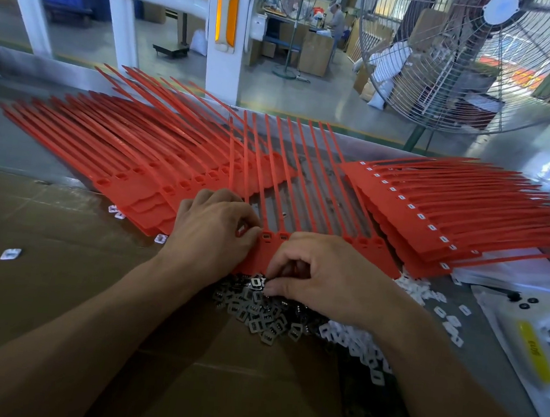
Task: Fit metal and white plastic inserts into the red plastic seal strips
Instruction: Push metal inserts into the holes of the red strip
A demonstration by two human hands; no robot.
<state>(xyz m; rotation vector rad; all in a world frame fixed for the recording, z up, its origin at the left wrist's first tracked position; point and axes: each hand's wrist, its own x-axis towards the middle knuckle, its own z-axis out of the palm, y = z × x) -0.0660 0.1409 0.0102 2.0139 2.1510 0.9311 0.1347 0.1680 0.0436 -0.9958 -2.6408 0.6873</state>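
Note:
A sheet of joined red seal strips (302,190) lies in the middle of the table, tails pointing away. My left hand (215,226) has curled fingertips on the sheet's head row, at a socket holding an insert (267,236). My right hand (321,273) rests over the sheet's near edge and pinches a metal insert (257,282) from the pile of metal inserts (263,314). White plastic inserts (357,347) lie heaped to the right of that pile. A stack of empty red strips (130,157) sits left; a stack with white inserts fitted (434,217) sits right.
Brown cardboard (61,255) covers the near table, with stray white inserts (10,254) on it. A plastic bag with a yellow label (529,347) lies at the right. A large standing fan (476,59) and a white railing (125,9) stand beyond the table's far edge.

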